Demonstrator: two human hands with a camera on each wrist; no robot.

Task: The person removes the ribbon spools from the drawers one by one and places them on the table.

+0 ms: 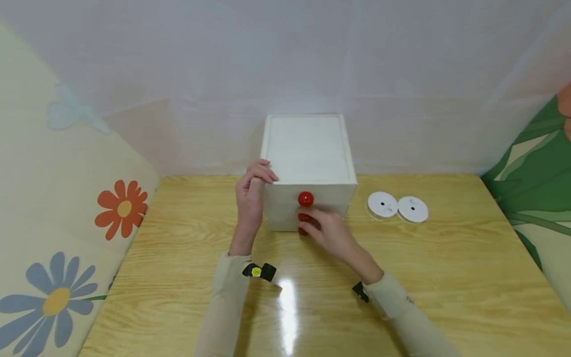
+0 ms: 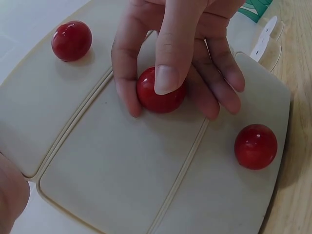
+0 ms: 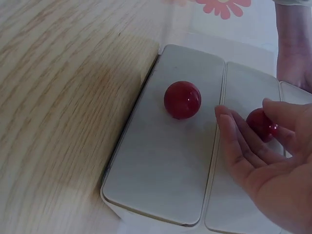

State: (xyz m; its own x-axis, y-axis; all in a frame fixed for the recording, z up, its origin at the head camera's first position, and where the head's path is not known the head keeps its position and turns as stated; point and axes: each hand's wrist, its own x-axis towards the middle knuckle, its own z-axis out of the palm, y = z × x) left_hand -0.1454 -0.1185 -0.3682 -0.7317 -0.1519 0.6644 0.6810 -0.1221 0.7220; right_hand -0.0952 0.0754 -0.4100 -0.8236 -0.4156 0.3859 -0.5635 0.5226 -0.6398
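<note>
A small white drawer box point(image 1: 308, 148) has three stacked drawer fronts, each with a round red knob. The fingers of my left hand point(image 1: 253, 191) bend over its top left front edge, gripping that corner. With thumb and index finger, my right hand point(image 1: 333, 237) pinches the middle red knob point(image 2: 160, 103); its other fingers lie loosely beside it. In the left wrist view, the top red knob point(image 2: 71, 41) is at upper left and the bottom red knob point(image 2: 256, 146) at right. The drawer fronts look flush. Most of the left hand is outside the wrist views.
Two white spools point(image 1: 382, 204) lie side by side on the wooden table point(image 1: 446, 263), right of the box. A pale curtain point(image 1: 223, 99) hangs close behind. Flower-printed panels point(image 1: 58, 198) flank the table.
</note>
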